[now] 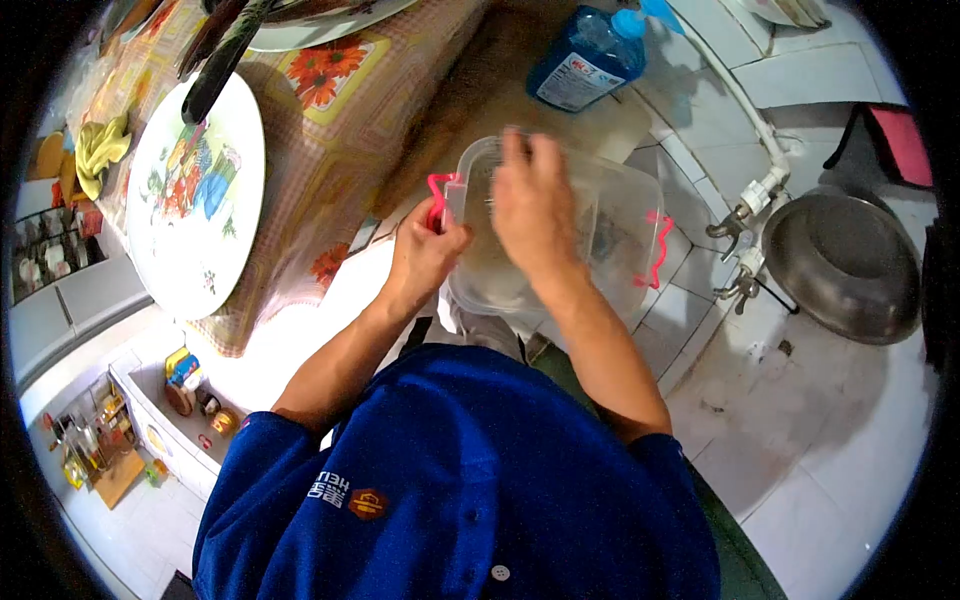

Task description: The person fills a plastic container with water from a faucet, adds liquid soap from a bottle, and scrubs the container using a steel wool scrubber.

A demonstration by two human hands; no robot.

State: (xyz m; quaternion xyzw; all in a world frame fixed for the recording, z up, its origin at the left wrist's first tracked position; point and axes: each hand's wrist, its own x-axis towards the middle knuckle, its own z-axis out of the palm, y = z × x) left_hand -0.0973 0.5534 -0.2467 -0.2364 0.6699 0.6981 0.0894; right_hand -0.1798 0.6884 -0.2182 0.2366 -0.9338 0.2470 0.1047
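A clear plastic container (620,200) with pink-red side handles is in front of my body. My left hand (432,250) is closed on its left pink handle. Over the container's left half is my right hand (535,205), blurred by motion. Its fingers point away from me, and whether they hold anything is too smeared to tell. Part of the container's inside is hidden beneath this hand.
Beyond the container stands a blue liquid bottle (588,65). A table with a flowered cloth (320,140) bears a large white plate (200,190) at the left. At the right are water taps (738,225) and a metal pan (845,265).
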